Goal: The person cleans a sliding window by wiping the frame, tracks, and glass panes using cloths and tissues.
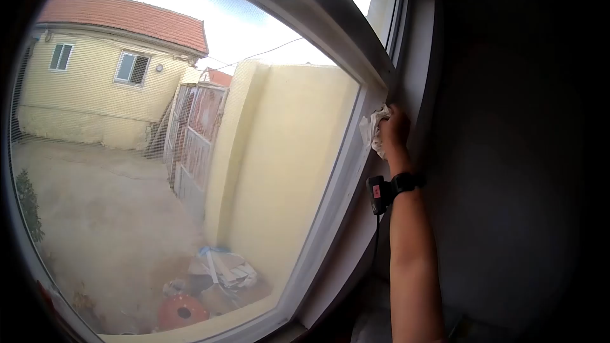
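From where I stand, the work looks midway rather than finished: the right hand (396, 128) is up at the side of the window frame (331, 214), just below where it meets the crossbar (346, 25), with a crumpled white cloth (375, 130) bunched in its grip. How much of the frame has been gone over I can't tell; no clear line parts a wiped stretch from an unwiped one. The lower part of the glass pane (286, 152) looks hazy, so I'd guess there is some left to do there, though that could be the light. The cloth sits on the pane side of the fingers, partly hidden by them, and seems to rest against the frame, well above the black device (377, 195) strapped at the wrist. The left hand I can't make out, so whether it grasps anything I can't say.
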The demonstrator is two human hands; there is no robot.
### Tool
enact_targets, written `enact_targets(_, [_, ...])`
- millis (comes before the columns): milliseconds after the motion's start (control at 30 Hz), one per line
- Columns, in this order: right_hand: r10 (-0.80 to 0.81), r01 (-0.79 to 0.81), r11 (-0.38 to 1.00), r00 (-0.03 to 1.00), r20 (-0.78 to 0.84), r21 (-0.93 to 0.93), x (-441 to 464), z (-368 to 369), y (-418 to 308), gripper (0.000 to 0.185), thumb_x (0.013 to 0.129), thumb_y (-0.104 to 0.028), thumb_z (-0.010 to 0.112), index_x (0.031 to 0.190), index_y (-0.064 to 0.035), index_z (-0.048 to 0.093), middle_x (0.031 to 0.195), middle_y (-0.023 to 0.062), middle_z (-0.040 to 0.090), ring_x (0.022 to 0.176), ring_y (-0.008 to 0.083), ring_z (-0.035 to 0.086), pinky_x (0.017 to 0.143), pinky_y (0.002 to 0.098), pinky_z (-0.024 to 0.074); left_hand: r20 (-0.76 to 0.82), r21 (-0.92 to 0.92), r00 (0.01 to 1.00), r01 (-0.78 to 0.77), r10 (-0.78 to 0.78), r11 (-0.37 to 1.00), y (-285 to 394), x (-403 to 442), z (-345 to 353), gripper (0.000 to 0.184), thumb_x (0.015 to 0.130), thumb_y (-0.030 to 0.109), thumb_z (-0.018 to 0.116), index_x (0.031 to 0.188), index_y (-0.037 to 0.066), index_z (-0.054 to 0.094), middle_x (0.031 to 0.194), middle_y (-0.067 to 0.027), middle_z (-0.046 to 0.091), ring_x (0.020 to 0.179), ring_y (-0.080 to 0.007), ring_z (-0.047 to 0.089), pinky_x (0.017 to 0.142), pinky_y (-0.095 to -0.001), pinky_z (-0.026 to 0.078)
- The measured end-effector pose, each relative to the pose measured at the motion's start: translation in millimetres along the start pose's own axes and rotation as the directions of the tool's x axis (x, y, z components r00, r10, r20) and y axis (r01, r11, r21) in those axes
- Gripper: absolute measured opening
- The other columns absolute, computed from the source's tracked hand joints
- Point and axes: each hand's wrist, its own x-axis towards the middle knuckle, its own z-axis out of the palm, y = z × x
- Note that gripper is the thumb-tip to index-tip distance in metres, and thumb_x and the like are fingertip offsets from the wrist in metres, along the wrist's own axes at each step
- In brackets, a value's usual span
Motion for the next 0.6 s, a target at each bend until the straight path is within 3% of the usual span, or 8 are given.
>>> enact_targets(100, [0.091, -0.073, 0.992, 0.981, 0.17, -0.107, -34, -25, -31, 0.018, 0.074, -0.005, 0.061, 0.092, -0.0004, 0.061, 0.092, 0.0231, 0.06, 0.088, 0.0398, 0.059, 0.076, 0.0428, 0.0485, 0.011, 0.012, 1.0, 0.023, -0.023, 1.0, -7, -16, -2, 0.034, 0.081, 0.023, 0.057, 0.105, 0.0, 0.05, 0.1, -0.0169, 0.053, 0.092, -0.0348, 0.054, 0.077, -0.0444, 0.044])
enact_targets(267, [0.11, -0.102, 0.993, 0.979, 0.169, -0.057, -68, 4, 2, 0.013, 0.075, -0.005, 0.06, 0.088, -0.0019, 0.059, 0.087, 0.0208, 0.057, 0.083, 0.0389, 0.057, 0.072, 0.0437, 0.0479, 0.044, -0.099, 0.999, 0.032, -0.028, 0.995, 15, 25, 15, 0.035, 0.08, 0.023, 0.057, 0.106, 0.0, 0.05, 0.1, -0.0176, 0.055, 0.092, -0.0346, 0.055, 0.076, -0.0436, 0.044])
enact_targets(333, [0.099, -0.095, 0.995, 0.978, 0.182, -0.028, -95, -7, -10, 0.013, 0.075, -0.005, 0.06, 0.088, -0.0021, 0.059, 0.087, 0.0206, 0.056, 0.083, 0.0388, 0.057, 0.073, 0.0435, 0.048, 0.053, -0.177, 0.998, 0.033, -0.024, 0.984, 4, -16, 30, 0.035, 0.08, 0.023, 0.057, 0.106, 0.0, 0.05, 0.1, -0.0179, 0.055, 0.092, -0.0346, 0.055, 0.076, -0.0432, 0.045])
enact_targets(400, [0.093, -0.079, 0.995, 0.961, 0.259, -0.062, -117, -11, -11, 0.014, 0.075, -0.005, 0.06, 0.088, -0.0025, 0.059, 0.087, 0.0195, 0.057, 0.083, 0.0381, 0.057, 0.074, 0.0432, 0.0481, 0.049, 0.41, 0.972, 0.191, -0.231, 0.892, 11, -69, 61, 0.035, 0.081, 0.023, 0.057, 0.106, -0.001, 0.049, 0.097, -0.0187, 0.056, 0.089, -0.0354, 0.056, 0.075, -0.0437, 0.045])
enact_targets(433, [0.094, -0.08, 0.995, 0.961, 0.259, -0.064, -122, -15, -8, 0.014, 0.075, -0.005, 0.06, 0.088, -0.0025, 0.059, 0.087, 0.0195, 0.057, 0.083, 0.0381, 0.057, 0.074, 0.0432, 0.0481, 0.048, 0.408, 0.972, 0.191, -0.23, 0.893, 12, -67, 57, 0.035, 0.081, 0.023, 0.057, 0.106, -0.001, 0.049, 0.097, -0.0187, 0.056, 0.089, -0.0354, 0.056, 0.075, -0.0437, 0.045])
enact_targets(500, [0.088, -0.075, 0.996, 0.93, 0.356, -0.048, -123, -20, -2, 0.016, 0.071, -0.005, 0.062, 0.087, -0.0052, 0.061, 0.085, 0.0175, 0.059, 0.083, 0.0377, 0.058, 0.074, 0.0432, 0.0472, 0.073, 0.035, 0.961, 0.264, -0.266, 0.964, 18, -40, 42, 0.034, 0.083, 0.024, 0.055, 0.105, -0.002, 0.048, 0.095, -0.0197, 0.057, 0.087, -0.0364, 0.057, 0.074, -0.0453, 0.046])
enact_targets(567, [0.043, -0.013, 0.997, 0.924, 0.381, -0.08, -103, -34, -7, 0.017, 0.072, -0.003, 0.061, 0.089, -0.0064, 0.062, 0.086, 0.0166, 0.06, 0.084, 0.037, 0.058, 0.075, 0.0428, 0.0476, 0.056, -0.003, 0.969, 0.243, -0.242, 0.97, 14, -15, 34, 0.036, 0.086, 0.027, 0.052, 0.105, -0.004, 0.048, 0.095, -0.0226, 0.057, 0.085, -0.039, 0.057, 0.073, -0.0475, 0.046])
enact_targets(600, [-0.002, 0.015, 0.999, 0.956, 0.292, -0.04, -85, -42, -15, 0.018, 0.073, -0.003, 0.06, 0.091, -0.0069, 0.062, 0.088, 0.0163, 0.061, 0.085, 0.0369, 0.058, 0.075, 0.0425, 0.0477, 0.036, -0.124, 0.99, 0.136, -0.133, 0.983, 5, 1, 29, 0.039, 0.087, 0.03, 0.05, 0.105, -0.004, 0.047, 0.096, -0.0238, 0.057, 0.086, -0.0403, 0.056, 0.074, -0.0483, 0.047])
